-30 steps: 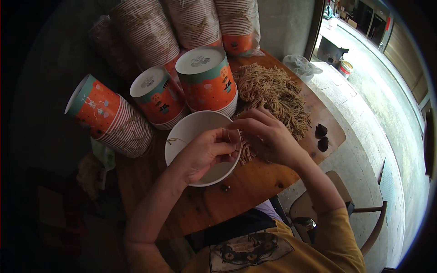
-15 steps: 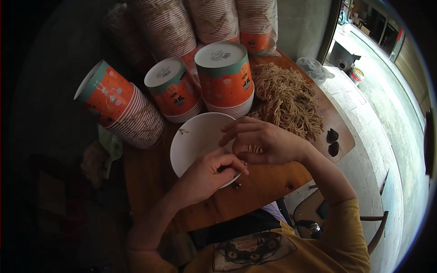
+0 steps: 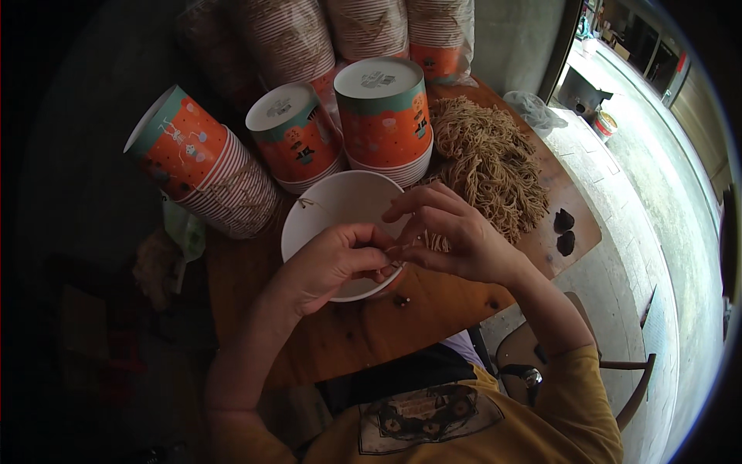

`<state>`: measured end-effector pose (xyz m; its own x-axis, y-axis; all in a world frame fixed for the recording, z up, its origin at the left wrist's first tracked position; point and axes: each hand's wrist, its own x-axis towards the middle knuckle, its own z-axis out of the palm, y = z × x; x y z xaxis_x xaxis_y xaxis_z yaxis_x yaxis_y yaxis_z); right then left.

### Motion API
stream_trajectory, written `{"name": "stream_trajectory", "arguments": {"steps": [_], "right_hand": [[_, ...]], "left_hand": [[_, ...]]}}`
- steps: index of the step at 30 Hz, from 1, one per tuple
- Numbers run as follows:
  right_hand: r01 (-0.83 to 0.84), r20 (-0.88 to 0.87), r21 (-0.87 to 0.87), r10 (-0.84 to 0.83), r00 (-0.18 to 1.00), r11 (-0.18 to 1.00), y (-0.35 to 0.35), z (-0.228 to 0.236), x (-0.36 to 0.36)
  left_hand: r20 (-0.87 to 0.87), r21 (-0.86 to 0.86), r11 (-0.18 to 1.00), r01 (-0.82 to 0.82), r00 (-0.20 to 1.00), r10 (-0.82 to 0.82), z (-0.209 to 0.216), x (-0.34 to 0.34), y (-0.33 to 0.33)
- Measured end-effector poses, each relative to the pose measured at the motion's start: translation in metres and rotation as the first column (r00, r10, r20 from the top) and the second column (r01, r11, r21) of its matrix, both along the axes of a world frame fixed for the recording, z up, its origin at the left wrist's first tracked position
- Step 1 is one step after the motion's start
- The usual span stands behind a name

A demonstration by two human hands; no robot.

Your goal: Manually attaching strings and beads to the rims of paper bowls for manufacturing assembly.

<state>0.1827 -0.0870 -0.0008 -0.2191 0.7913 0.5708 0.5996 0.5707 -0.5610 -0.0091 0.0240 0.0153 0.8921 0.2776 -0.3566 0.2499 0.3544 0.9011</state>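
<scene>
The grip of the left hand (image 3: pixel 328 267) meets that of the right hand (image 3: pixel 468 243) at the right rim of an open white round paper bucket (image 3: pixel 359 197); the fingertips are drawn together there, but whether they pinch cord or the rim cannot be told. The bucket stands under the grip on the brown wooden tabletop (image 3: pixel 456 300). Left of the grip, a thin tan cord end (image 3: pixel 307 203) shows at the bucket's wall: that side appears finished, the right side unfinished. Farther left, a leaning stack of orange-and-teal paper buckets (image 3: pixel 205 166) bears strands along its rims, presumably completed pieces. Beyond the grip to the right, a tangled tan cord pile (image 3: pixel 495 162) remains. The plastic-wrapped bucket stacks (image 3: pixel 290 39) are cut off above; the lower left is too dark to read.
</scene>
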Motion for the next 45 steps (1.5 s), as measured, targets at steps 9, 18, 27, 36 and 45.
{"name": "stream_trajectory", "arguments": {"steps": [9, 18, 27, 36, 45], "right_hand": [[0.029, -0.141, -0.175, -0.055, 0.988, 0.984, -0.006, 0.005, -0.004], [-0.651, -0.846, -0.516, -0.212, 0.489, 0.556, -0.016, 0.001, 0.009], [0.102, -0.265, -0.402, -0.222, 0.938, 0.910, -0.027, -0.009, -0.016], [0.271, -0.167, -0.282, -0.326, 0.931, 0.920, -0.039, -0.010, -0.033], [0.409, -0.076, -0.134, -0.421, 0.904, 0.903, -0.041, -0.012, -0.038]], "left_hand": [[-0.020, 0.062, 0.995, 0.072, 0.997, -0.071, 0.002, 0.001, 0.000], [-0.031, 0.205, 0.979, 0.010, 1.000, -0.004, 0.001, 0.007, -0.013], [-0.049, 0.187, 0.982, 0.016, 0.999, -0.007, 0.003, 0.005, -0.013], [0.011, 0.480, 0.877, -0.013, 1.000, 0.008, 0.000, 0.009, -0.024], [0.098, 0.892, 0.448, -0.057, 0.993, -0.069, 0.007, 0.010, -0.044]]}}
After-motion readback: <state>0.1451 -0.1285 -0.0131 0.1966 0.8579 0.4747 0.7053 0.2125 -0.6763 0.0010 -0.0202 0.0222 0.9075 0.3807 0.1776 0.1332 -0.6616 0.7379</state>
